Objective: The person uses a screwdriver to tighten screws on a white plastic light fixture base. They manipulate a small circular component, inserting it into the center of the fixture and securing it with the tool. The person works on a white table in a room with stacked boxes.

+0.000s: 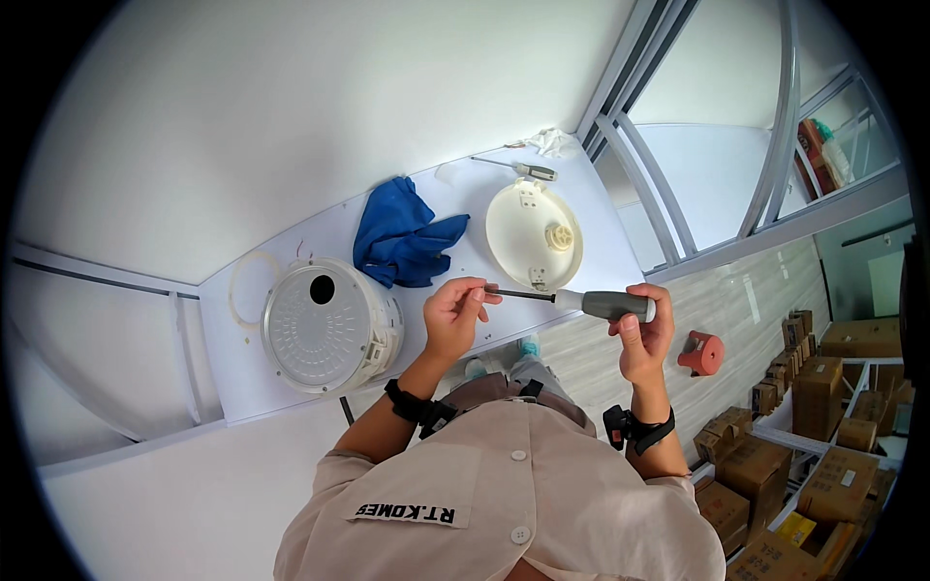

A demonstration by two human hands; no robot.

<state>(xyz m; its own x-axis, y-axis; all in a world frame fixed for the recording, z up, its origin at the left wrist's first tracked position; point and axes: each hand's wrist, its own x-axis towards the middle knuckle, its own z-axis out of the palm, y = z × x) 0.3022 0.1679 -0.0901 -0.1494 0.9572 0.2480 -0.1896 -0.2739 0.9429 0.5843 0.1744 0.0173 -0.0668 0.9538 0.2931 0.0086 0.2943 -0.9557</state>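
A screwdriver point(539, 295) with a grey and white handle lies level in front of my body. My right hand point(643, 334) grips its handle, the shaft pointing left. At the far end of the shaft my left hand point(455, 312) pinches the tip between thumb and fingers; whether a small part is there too I cannot tell. Just beyond the shaft rests a cream oval lid point(513, 228), inner side up, with a round knob-like fitting. To the left stands a round white appliance body point(310, 329), its grey metal face up, with a dark round hole.
A blue cloth point(397, 237) lies crumpled between body and lid on the white table point(465, 184). Behind are a second screwdriver point(528, 169) and a white rag point(552, 142). A pale ring point(235, 290) lies far left. A red stool point(702, 353) and cardboard boxes point(819, 397) stand right.
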